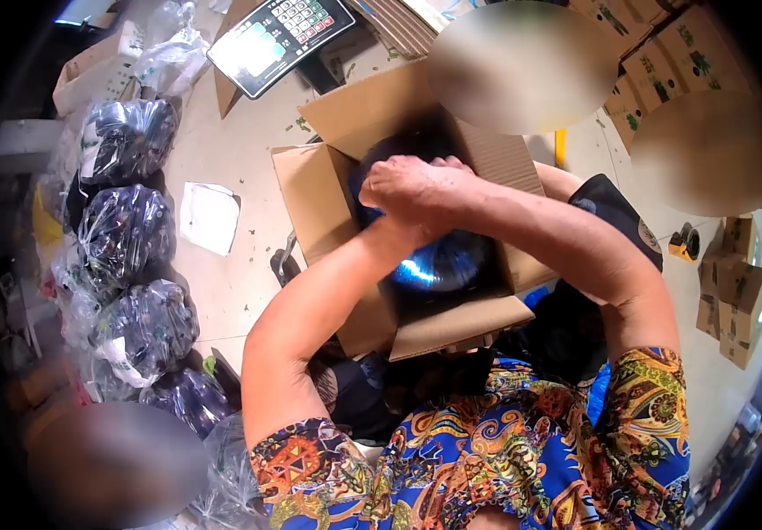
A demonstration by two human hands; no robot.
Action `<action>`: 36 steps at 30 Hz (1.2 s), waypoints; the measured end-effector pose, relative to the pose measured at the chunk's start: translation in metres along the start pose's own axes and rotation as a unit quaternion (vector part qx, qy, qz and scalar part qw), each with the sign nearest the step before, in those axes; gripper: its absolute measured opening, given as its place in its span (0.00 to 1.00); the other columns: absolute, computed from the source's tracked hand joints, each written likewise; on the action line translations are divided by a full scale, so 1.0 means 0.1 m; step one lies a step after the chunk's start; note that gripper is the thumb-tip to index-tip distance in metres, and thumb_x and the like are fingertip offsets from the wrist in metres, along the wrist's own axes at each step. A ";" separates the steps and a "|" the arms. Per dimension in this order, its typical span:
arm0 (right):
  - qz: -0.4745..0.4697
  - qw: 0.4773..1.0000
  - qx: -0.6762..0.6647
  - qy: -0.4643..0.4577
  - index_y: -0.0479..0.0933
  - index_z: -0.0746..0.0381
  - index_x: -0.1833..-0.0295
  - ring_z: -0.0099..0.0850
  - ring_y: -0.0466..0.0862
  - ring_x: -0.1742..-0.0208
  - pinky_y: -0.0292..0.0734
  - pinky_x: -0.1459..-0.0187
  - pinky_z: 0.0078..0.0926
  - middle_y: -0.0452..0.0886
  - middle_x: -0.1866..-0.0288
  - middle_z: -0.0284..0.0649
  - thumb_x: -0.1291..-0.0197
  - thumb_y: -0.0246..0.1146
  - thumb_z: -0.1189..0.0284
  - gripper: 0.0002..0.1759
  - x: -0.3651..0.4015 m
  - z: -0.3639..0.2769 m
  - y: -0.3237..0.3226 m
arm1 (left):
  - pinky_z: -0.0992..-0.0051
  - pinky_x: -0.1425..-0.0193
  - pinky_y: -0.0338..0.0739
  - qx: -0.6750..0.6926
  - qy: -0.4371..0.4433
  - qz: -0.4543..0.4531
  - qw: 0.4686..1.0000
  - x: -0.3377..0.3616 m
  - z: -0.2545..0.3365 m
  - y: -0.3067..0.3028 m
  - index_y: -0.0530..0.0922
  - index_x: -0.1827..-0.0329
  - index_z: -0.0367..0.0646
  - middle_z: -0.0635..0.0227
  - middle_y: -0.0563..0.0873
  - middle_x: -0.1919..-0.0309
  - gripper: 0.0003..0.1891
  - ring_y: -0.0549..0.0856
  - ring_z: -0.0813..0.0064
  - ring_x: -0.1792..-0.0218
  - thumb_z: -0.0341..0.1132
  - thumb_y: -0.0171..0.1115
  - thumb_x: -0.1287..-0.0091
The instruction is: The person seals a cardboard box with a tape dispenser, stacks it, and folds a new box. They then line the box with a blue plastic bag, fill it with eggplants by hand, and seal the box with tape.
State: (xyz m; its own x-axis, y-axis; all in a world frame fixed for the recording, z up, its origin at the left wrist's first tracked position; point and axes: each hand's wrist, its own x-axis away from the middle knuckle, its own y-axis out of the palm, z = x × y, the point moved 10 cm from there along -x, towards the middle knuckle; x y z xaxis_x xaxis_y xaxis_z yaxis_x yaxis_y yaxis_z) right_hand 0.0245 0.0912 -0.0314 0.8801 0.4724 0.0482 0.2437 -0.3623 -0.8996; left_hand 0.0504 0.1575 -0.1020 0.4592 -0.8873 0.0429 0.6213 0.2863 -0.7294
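Observation:
My two wrists cross over an open cardboard box (314, 199). Inside it lies something dark and glossy with a blue sheen (443, 265), which looks like plastic film. My right hand (409, 187) is above this, its fingers curled and closed; what they hold is hidden. Under and behind it is my left hand (451, 164), mostly covered, with only a bit of its fingers showing. The box flaps stand spread outward around both hands.
Clear plastic bags of dark purple, glossy things (125, 231) stand in a row at left. A scale with a keypad (279, 40) is at the top. White paper (208, 217) lies on the floor. Cardboard boxes (686, 53) are stacked at upper right, with a tape roll (684, 241) below.

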 end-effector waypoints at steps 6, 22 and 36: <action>0.107 0.994 -0.024 0.001 0.79 0.61 0.66 0.42 0.77 0.55 0.77 0.60 0.38 0.75 0.61 0.44 0.48 0.59 0.75 0.04 0.11 -0.21 -0.13 | 0.61 0.42 0.73 -0.051 0.089 -0.203 0.974 0.70 1.08 0.13 0.75 0.41 0.39 0.52 0.80 0.46 0.17 0.78 0.56 0.42 0.34 0.49 0.29; -0.088 0.944 0.304 -0.098 0.84 0.64 0.55 0.33 0.70 0.41 0.64 0.40 0.34 0.75 0.42 0.40 0.43 0.58 0.71 0.15 0.70 -0.23 0.45 | 0.59 0.53 0.78 -0.274 -0.104 0.045 0.955 0.25 0.20 -1.90 0.79 0.44 0.44 0.56 0.83 0.53 0.18 0.84 0.52 0.57 0.35 0.64 0.38; -0.086 0.970 -0.209 -0.090 0.75 0.65 0.42 0.46 0.74 0.42 0.70 0.47 0.44 0.74 0.39 0.51 0.38 0.63 0.55 0.27 1.63 -0.71 -0.39 | 0.56 0.30 0.67 -0.345 -0.030 0.010 0.938 0.70 0.28 -0.98 0.68 0.29 0.40 0.61 0.64 0.26 0.39 0.63 0.51 0.27 0.63 0.54 0.33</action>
State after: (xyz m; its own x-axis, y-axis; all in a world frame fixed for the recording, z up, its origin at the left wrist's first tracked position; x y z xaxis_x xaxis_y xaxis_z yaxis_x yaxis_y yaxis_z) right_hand 0.1875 0.1250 0.0427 0.7362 0.6730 0.0713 0.5568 -0.5424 -0.6291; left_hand 0.0398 0.0781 -0.0083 0.5139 -0.8565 0.0479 0.0628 -0.0181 -0.9979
